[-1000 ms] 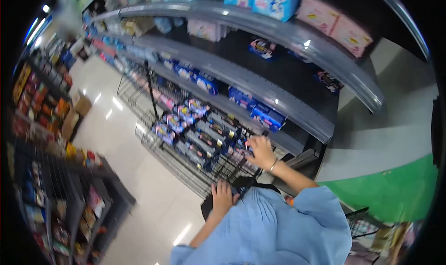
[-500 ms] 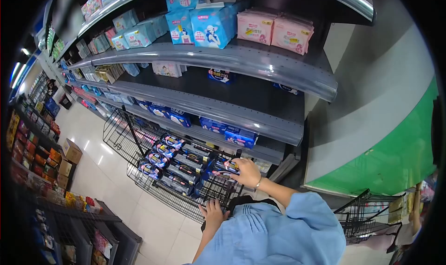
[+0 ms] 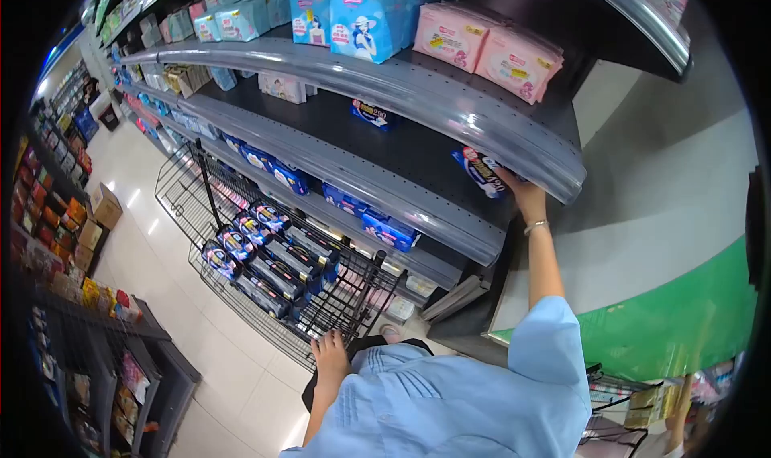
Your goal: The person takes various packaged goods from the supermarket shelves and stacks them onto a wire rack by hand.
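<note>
On the middle shelf [image 3: 418, 169], at its right end, my right hand [image 3: 524, 197] grips a dark blue and black pack of sanitary pads [image 3: 480, 171], which sits tilted under the shelf above. My left hand [image 3: 329, 360] lies on the near edge of a black wire shopping cart [image 3: 265, 323], fingers stretched out and holding nothing. In the cart, several similar dark packs [image 3: 277, 269] stand in rows to the left. Wire mesh shows on the cart's right side. Another dark pack [image 3: 371, 113] stands farther left on the same shelf.
Blue packs [image 3: 365, 32] and pink packs [image 3: 518, 61] line the shelf above, whose lip overhangs my right hand. More blue packs [image 3: 389, 229] sit on the lower shelf. A green and grey panel [image 3: 642, 297] stands to the right. Cardboard boxes [image 3: 104, 205] stand across the aisle.
My right hand has moved up and right from the cart to the middle shelf with a pack of sanitary pads. My left hand stays at the cart's edge. The view has shifted slightly.
</note>
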A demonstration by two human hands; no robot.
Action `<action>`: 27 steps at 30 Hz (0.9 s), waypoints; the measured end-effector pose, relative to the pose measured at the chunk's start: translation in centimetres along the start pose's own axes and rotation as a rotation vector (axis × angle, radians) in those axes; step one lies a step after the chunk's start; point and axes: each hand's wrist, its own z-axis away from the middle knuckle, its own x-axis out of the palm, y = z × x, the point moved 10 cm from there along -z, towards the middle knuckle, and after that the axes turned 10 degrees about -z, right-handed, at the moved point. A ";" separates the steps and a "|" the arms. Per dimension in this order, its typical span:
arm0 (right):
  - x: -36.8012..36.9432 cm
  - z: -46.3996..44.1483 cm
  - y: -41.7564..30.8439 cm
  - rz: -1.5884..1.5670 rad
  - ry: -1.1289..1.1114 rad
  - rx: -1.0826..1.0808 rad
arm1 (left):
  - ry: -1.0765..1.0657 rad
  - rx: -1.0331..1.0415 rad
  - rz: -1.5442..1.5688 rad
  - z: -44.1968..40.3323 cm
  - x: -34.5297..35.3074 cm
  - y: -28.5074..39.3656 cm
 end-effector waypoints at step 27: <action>14.5 5.7 -9.2 0.006 -0.392 -0.344 | 0.224 -0.043 0.092 1.2 -1.4 -0.8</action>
